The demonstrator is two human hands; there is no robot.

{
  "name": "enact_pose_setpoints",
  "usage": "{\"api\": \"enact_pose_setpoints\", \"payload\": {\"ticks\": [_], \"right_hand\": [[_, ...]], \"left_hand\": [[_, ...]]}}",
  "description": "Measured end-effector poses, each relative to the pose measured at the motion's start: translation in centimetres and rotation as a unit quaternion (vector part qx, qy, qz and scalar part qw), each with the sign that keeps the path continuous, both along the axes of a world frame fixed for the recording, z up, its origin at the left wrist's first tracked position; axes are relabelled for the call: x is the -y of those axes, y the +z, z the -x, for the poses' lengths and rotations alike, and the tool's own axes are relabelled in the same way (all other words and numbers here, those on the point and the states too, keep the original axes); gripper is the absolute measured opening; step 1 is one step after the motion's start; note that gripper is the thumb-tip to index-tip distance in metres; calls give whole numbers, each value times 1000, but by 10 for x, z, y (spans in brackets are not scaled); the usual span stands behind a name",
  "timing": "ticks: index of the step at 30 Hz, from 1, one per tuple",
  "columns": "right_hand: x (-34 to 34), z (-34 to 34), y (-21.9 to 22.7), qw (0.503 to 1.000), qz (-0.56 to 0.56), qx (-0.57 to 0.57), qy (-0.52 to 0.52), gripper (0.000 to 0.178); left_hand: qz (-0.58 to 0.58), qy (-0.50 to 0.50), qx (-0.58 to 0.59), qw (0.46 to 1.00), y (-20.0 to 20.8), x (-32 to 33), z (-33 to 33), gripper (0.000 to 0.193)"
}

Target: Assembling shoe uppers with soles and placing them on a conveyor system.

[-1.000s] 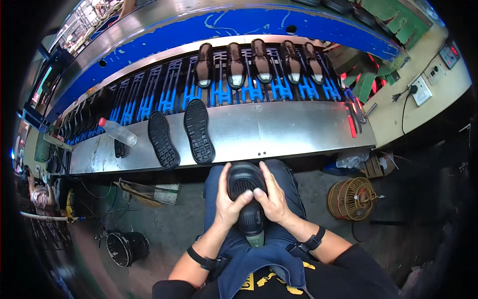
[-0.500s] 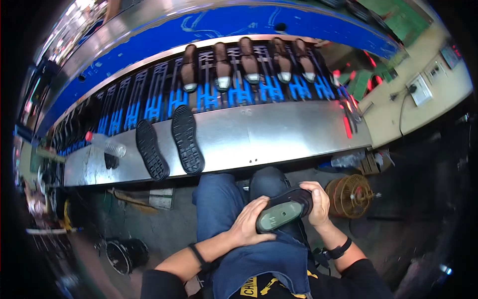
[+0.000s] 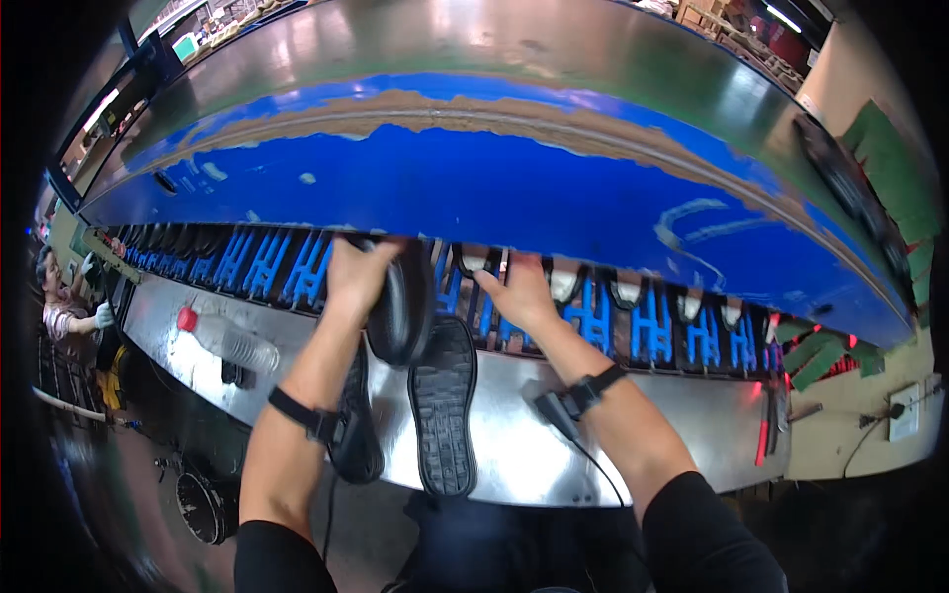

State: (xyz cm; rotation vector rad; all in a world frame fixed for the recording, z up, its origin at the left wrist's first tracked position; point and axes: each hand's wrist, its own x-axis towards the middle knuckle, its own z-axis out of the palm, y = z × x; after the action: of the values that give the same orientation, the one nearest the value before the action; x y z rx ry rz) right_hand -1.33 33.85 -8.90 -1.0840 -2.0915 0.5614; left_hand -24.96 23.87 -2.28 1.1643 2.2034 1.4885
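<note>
My left hand (image 3: 358, 282) is closed on the side of a black shoe (image 3: 400, 311), which is tilted at the rack's front edge; part of it is hidden under the blue beam. My right hand (image 3: 522, 295) reaches to the rack of blue supports, thumb spread from the fingers, whose tips blur beneath the beam. Nearest to it are dark shoe uppers with pale undersides, one (image 3: 565, 284) just to its right. Below the held shoe, a black shoe sole (image 3: 442, 415) lies tread up on the metal ledge. Another black sole (image 3: 358, 435) lies beside it, partly behind my left forearm.
The blue beam (image 3: 474, 193) hangs low over the rack. On the metal ledge (image 3: 554, 445) lie a clear bottle (image 3: 232, 341) with a red cap and, at right, a red-handled tool (image 3: 763, 435). A co-worker (image 3: 74, 306) is at far left; a black bucket (image 3: 208, 504) stands below.
Both hands have left my lap and reached forward to the rack. The shoe from my lap is no longer there; a black shoe is now in my left hand. The view has shifted forward.
</note>
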Motion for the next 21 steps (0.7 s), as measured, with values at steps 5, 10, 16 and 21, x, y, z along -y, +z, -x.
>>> {"api": "enact_pose_setpoints", "payload": {"ticks": [5, 10, 16, 21], "right_hand": [[-61, 79, -54, 999, -6, 39, 22, 49], [-43, -4, 11, 965, 189, 152, 103, 50], [90, -156, 107, 643, 542, -536, 69, 56], [221, -324, 64, 655, 523, -544, 40, 63]], "left_hand": [[190, -39, -393, 899, -106, -64, 115, 57], [347, -79, -293, 887, -47, -31, -3, 52], [196, -332, -338, 859, -33, 171, -163, 68], [212, -219, -317, 898, -66, 199, -148, 62]]}}
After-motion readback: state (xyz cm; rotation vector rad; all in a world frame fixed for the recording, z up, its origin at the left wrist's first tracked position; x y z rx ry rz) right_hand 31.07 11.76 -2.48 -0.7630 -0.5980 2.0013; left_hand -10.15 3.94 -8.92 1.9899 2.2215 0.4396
